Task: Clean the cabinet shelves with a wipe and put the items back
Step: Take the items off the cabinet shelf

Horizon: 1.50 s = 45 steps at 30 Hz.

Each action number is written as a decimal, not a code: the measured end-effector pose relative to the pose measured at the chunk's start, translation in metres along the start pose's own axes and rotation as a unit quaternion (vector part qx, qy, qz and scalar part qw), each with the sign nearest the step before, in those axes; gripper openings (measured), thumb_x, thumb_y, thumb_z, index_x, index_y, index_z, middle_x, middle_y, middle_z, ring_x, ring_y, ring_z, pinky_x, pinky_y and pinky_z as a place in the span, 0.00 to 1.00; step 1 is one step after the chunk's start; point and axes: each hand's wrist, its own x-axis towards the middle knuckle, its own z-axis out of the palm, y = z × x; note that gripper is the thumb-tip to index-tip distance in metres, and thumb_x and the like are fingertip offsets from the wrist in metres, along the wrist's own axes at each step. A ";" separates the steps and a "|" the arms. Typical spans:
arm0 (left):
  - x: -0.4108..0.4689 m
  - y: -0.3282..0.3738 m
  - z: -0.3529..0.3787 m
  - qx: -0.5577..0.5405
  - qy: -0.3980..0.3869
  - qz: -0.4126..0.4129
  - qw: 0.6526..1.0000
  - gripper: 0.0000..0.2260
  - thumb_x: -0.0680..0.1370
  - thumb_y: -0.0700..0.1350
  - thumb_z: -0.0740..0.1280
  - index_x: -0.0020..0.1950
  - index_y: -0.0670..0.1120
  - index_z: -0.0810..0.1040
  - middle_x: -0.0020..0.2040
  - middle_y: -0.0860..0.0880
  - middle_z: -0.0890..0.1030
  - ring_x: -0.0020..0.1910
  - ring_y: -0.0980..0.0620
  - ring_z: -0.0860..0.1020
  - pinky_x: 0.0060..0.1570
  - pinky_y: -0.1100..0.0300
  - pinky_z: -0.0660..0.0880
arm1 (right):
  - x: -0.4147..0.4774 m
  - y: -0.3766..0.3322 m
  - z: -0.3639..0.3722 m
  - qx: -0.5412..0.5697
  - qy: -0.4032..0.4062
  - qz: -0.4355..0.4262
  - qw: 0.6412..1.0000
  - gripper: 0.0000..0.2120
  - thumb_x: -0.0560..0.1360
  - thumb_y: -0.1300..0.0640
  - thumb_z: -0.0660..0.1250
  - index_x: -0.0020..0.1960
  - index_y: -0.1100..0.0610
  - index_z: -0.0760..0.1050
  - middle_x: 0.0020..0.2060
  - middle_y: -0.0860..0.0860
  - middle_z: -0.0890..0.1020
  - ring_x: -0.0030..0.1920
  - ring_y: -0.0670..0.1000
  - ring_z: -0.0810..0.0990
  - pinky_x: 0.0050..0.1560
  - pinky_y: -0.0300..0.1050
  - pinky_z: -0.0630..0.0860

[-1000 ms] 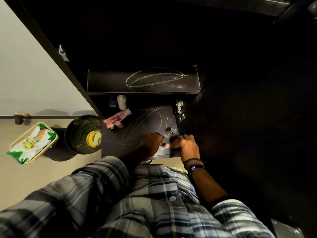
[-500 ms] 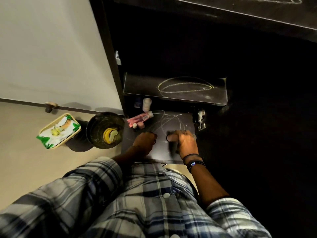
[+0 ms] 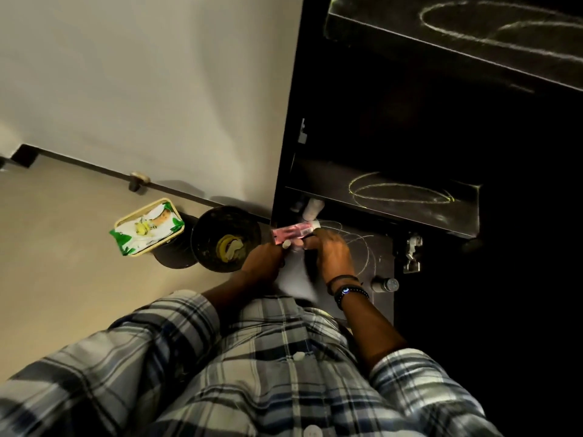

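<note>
The dark bottom shelf (image 3: 381,263) carries chalk-like scribbles. A pink tube (image 3: 291,233) lies at its left back. Just in front of the tube my left hand (image 3: 263,263) curls round a small white-capped bottle (image 3: 286,244). My right hand (image 3: 332,253) curls its fingers on a small pale bottle (image 3: 297,248) beside it. A pale blurred patch, perhaps a wipe (image 3: 293,279), shows between my wrists. A dark jar with a silver lid (image 3: 385,284) stands at the shelf's right front. The middle shelf (image 3: 410,197) and the top shelf (image 3: 473,36) bear chalk ovals.
A white bottle (image 3: 312,209) stands at the back under the middle shelf. On the floor to the left are a black bin (image 3: 208,244) with yellow waste and a wipes pack (image 3: 146,230) in a tray. A metal hinge (image 3: 411,253) sits on the right.
Both hands have moved from the shelf's right front to its left, up to the pink tube. The view has swung left and upward, and the top shelf is in sight.
</note>
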 end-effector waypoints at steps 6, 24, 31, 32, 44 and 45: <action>0.000 -0.008 -0.004 -0.003 -0.008 -0.013 1.000 0.10 0.78 0.41 0.61 0.56 0.39 0.77 0.52 0.39 0.81 0.52 0.39 0.79 0.48 0.49 0.73 | 0.013 0.003 0.013 -0.014 -0.036 -0.007 0.999 0.20 0.69 0.72 0.62 0.58 0.58 0.75 0.55 0.57 0.79 0.56 0.59 0.77 0.56 0.49 0.75; -0.003 0.010 0.017 -0.081 0.066 -0.015 0.994 0.17 0.73 0.47 0.68 0.61 0.50 0.71 0.48 0.44 0.82 0.45 0.40 0.80 0.40 0.53 0.74 | -0.083 0.085 -0.003 -0.025 -0.120 0.294 0.948 0.14 0.75 0.60 0.65 0.58 0.63 0.75 0.57 0.61 0.79 0.60 0.61 0.77 0.60 0.48 0.73; -0.013 0.013 0.022 -0.065 0.074 -0.042 0.994 0.25 0.72 0.43 0.68 0.67 0.44 0.65 0.55 0.39 0.78 0.48 0.36 0.78 0.41 0.47 0.75 | -0.086 0.081 0.004 0.076 -0.098 0.288 0.950 0.11 0.75 0.63 0.66 0.56 0.63 0.79 0.51 0.60 0.83 0.53 0.56 0.81 0.51 0.39 0.73; -0.015 0.013 0.021 -0.054 0.078 -0.048 0.994 0.26 0.72 0.43 0.69 0.68 0.44 0.64 0.59 0.39 0.75 0.50 0.36 0.78 0.41 0.47 0.76 | -0.084 0.075 0.004 0.118 -0.086 0.277 0.950 0.10 0.74 0.64 0.67 0.55 0.62 0.80 0.48 0.57 0.83 0.50 0.53 0.82 0.47 0.34 0.72; -0.033 0.030 0.030 -0.081 -0.006 0.098 0.992 0.21 0.76 0.47 0.67 0.68 0.47 0.70 0.66 0.43 0.73 0.60 0.42 0.75 0.54 0.49 0.75 | -0.053 0.039 0.009 0.308 -0.118 0.114 0.937 0.11 0.66 0.65 0.76 0.46 0.57 0.81 0.41 0.51 0.83 0.39 0.45 0.80 0.43 0.37 0.77; -0.032 0.032 0.031 -0.083 -0.005 0.091 0.992 0.20 0.76 0.47 0.67 0.67 0.47 0.71 0.65 0.44 0.74 0.59 0.42 0.76 0.54 0.50 0.75 | -0.053 0.039 0.007 0.317 -0.129 0.113 0.933 0.11 0.66 0.65 0.76 0.48 0.59 0.81 0.42 0.52 0.84 0.40 0.45 0.80 0.44 0.35 0.77</action>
